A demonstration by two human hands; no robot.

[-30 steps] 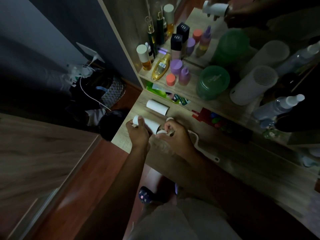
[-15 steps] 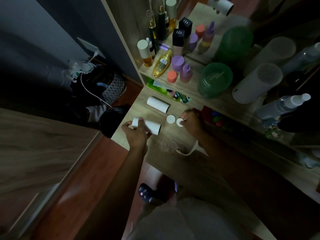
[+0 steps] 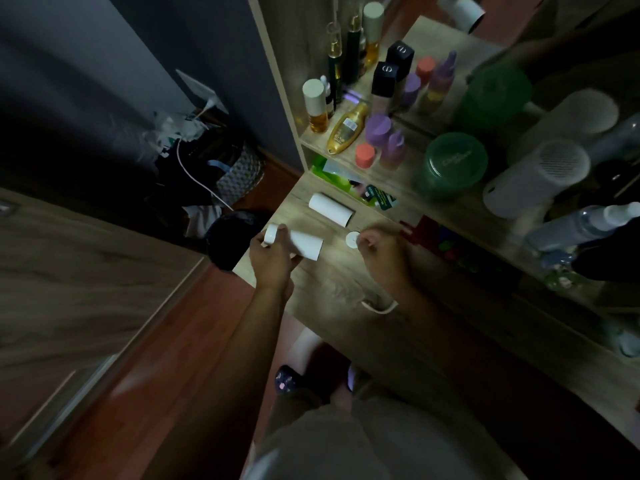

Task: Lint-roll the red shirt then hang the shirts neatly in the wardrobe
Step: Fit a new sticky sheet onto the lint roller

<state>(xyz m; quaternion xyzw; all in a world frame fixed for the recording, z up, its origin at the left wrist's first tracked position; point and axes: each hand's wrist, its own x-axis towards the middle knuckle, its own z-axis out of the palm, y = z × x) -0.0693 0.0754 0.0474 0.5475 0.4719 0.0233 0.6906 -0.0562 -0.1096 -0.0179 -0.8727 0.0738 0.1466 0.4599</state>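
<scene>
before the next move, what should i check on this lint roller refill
1. Left hand grips the roll: ok.
2. Right hand has the round cap pinched: cannot tell; its fingers are at the cap's edge.
3. Spare roll lies apart on the tabletop: ok.
4. Handle within reach: ok, it lies by the right forearm.
5. Red shirt in view: not ok, none seen.

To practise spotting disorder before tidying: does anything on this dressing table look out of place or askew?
Yes. A gold bottle lies on its side on the shelf among upright bottles. The left hand grips a lint roll while its white handle lies apart on the desk.
</scene>
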